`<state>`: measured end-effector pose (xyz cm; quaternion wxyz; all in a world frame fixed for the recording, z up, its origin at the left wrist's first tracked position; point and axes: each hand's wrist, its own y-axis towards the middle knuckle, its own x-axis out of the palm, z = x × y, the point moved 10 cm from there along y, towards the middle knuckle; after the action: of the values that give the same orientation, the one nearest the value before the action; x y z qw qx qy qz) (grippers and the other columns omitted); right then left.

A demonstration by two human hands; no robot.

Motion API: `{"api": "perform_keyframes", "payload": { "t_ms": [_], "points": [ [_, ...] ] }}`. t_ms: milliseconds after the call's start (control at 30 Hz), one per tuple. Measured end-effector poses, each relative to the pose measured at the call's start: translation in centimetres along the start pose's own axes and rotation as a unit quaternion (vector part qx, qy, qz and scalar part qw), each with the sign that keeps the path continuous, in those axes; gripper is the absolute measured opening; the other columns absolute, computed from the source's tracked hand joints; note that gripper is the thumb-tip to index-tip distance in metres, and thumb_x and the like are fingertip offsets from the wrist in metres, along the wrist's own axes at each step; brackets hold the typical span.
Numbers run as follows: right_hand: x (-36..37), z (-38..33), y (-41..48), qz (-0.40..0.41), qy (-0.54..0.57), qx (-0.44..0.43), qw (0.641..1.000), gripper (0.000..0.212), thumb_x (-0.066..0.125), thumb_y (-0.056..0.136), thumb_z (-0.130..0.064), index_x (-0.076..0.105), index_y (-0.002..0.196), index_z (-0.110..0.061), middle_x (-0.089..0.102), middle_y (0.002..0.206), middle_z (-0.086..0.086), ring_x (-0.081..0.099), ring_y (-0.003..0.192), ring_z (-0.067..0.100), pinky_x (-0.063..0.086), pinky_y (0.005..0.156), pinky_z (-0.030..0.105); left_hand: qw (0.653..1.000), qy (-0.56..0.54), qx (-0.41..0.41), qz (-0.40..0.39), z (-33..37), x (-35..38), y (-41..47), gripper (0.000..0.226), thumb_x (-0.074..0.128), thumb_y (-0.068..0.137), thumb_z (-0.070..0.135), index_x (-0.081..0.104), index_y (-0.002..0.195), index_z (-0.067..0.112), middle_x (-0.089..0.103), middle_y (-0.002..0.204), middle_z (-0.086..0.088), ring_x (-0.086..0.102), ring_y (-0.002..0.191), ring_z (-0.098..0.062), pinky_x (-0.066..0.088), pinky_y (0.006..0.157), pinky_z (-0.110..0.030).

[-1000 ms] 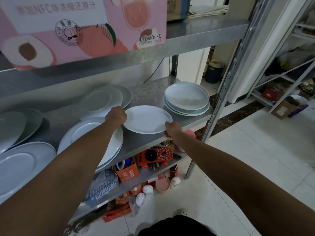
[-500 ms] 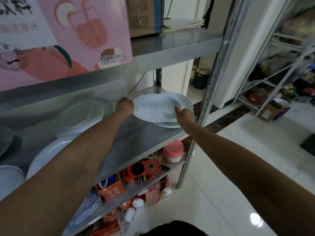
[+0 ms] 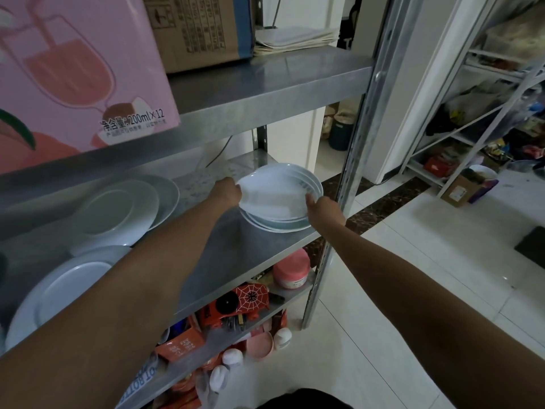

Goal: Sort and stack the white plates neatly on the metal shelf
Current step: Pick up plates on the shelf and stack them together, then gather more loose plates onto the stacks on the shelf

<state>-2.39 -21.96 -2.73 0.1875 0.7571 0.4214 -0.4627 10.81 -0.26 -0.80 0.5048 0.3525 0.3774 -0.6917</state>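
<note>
A white plate [image 3: 274,196] lies on top of a stack of white plates [image 3: 277,224] at the right end of the metal shelf [image 3: 236,261]. My left hand [image 3: 225,190] grips that top plate's left rim and my right hand [image 3: 323,212] grips its right rim. Two overlapping white plates [image 3: 118,214] sit further left at the back of the shelf. A larger white plate [image 3: 62,290] lies at the front left, partly hidden by my left forearm.
A pink juice carton [image 3: 73,75] and a cardboard box [image 3: 200,28] stand on the shelf above. The steel upright post [image 3: 351,160] rises just right of the stack. The lower shelf holds a pink jar [image 3: 290,271] and orange boxes [image 3: 236,302]. Another rack [image 3: 477,119] stands at the far right.
Both hands carried the plate from the shelf's middle to the right and brought it down onto the stack. The camera view swung right.
</note>
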Motion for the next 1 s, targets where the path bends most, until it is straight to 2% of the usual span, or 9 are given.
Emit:
{"api": "perform_keyframes", "payload": {
  "t_ms": [133, 233, 300, 400, 500, 567, 633, 767, 1000],
  "points": [
    [-0.4, -0.6, -0.5, 0.019, -0.127, -0.022, 0.992, 0.056, 0.024, 0.103, -0.042, 0.065, 0.104, -0.004, 0.055, 0.08, 0.006, 0.064, 0.083, 0.026, 0.046, 0.067, 0.03, 1.0, 0.002, 0.012, -0.021, 0.0, 0.5, 0.0, 0.048, 0.032, 0.103, 0.028, 0.051, 0.127, -0.009, 0.054, 0.132, -0.027, 0.051, 0.122, -0.038, 0.042, 0.098, -0.036],
    [-1.0, -1.8, -1.3, 0.037, -0.225, -0.059, 0.972, 0.053, 0.025, 0.102, -0.042, 0.065, 0.104, -0.007, 0.048, 0.063, 0.001, 0.059, 0.07, 0.023, 0.044, 0.062, 0.027, 0.999, -0.001, 0.042, -0.021, -0.2, 0.2, -0.2, 0.05, 0.029, 0.103, 0.03, 0.059, 0.114, -0.008, 0.06, 0.122, -0.027, 0.056, 0.114, -0.037, 0.044, 0.094, -0.036],
    [-2.1, -2.4, -2.1, 0.069, -0.225, -0.054, 0.97, 0.057, 0.027, 0.101, -0.048, 0.065, 0.099, -0.006, 0.048, 0.061, 0.002, 0.053, 0.064, 0.022, 0.037, 0.059, 0.027, 0.998, 0.007, 0.057, -0.006, -0.9, -0.6, -0.8, 0.049, 0.028, 0.103, 0.027, 0.06, 0.106, -0.01, 0.061, 0.116, -0.029, 0.058, 0.109, -0.037, 0.044, 0.091, -0.037],
    [-3.6, -4.6, -3.4, 0.124, -0.208, -0.068, 0.968, 0.055, 0.03, 0.099, -0.051, 0.057, 0.112, -0.004, 0.063, 0.091, 0.011, 0.061, 0.084, 0.028, 0.042, 0.069, 0.032, 0.996, 0.059, 0.052, 0.032, -3.9, -3.2, -1.9, 0.044, 0.03, 0.102, 0.024, 0.056, 0.113, -0.009, 0.056, 0.122, -0.032, 0.055, 0.114, -0.04, 0.043, 0.096, -0.04],
    [-2.9, -8.9, -4.8, 0.138, -0.23, -0.135, 0.954, 0.055, 0.03, 0.1, -0.047, 0.047, 0.129, -0.004, 0.056, 0.124, 0.016, 0.053, 0.115, 0.033, 0.043, 0.092, 0.042, 0.989, 0.12, 0.052, 0.069, -8.7, -5.9, -3.5, 0.041, 0.033, 0.101, 0.027, 0.05, 0.121, -0.004, 0.053, 0.123, -0.031, 0.053, 0.113, -0.042, 0.045, 0.096, -0.046],
    [-1.2, -12.5, -6.3, 0.124, -0.233, -0.2, 0.943, 0.052, 0.03, 0.101, -0.044, 0.045, 0.13, -0.004, 0.052, 0.129, 0.017, 0.049, 0.12, 0.033, 0.039, 0.097, 0.043, 0.981, 0.171, 0.023, 0.089, -12.8, -7.6, -5.4, 0.047, 0.034, 0.1, 0.032, 0.04, 0.137, 0.003, 0.046, 0.137, -0.026, 0.047, 0.125, -0.039, 0.041, 0.102, -0.047],
    [1.4, -16.5, -8.2, 0.096, -0.247, -0.28, 0.923, 0.052, 0.032, 0.101, -0.041, 0.042, 0.135, -0.004, 0.047, 0.137, 0.016, 0.045, 0.126, 0.032, 0.035, 0.103, 0.044, 0.973, 0.212, -0.018, 0.09, -17.1, -9.0, -7.5, 0.058, 0.032, 0.101, 0.038, 0.02, 0.152, 0.013, 0.023, 0.157, -0.017, 0.026, 0.144, -0.034, 0.026, 0.113, -0.046],
    [7.5, -23.3, -12.7, 0.023, -0.274, -0.407, 0.871, 0.059, 0.035, 0.099, -0.041, 0.026, 0.147, -0.007, 0.03, 0.153, 0.013, 0.029, 0.141, 0.028, 0.018, 0.116, 0.045, 0.958, 0.26, -0.074, 0.1, -24.2, -11.7, -11.8, 0.068, 0.033, 0.1, 0.044, 0.002, 0.155, 0.017, -0.003, 0.163, -0.009, -0.001, 0.15, -0.03, 0.006, 0.12, -0.046],
    [14.0, -28.6, -16.6, -0.043, -0.301, -0.433, 0.848, 0.07, 0.03, 0.099, -0.048, 0.002, 0.154, -0.014, 0.004, 0.161, 0.01, 0.004, 0.149, 0.028, 0.0, 0.12, 0.051, 0.942, 0.307, -0.112, 0.076, -30.4, -13.6, -15.8, 0.072, 0.026, 0.099, 0.052, -0.004, 0.154, 0.018, -0.008, 0.162, -0.006, -0.007, 0.15, -0.029, 0.0, 0.12, -0.048]
  ]
}}
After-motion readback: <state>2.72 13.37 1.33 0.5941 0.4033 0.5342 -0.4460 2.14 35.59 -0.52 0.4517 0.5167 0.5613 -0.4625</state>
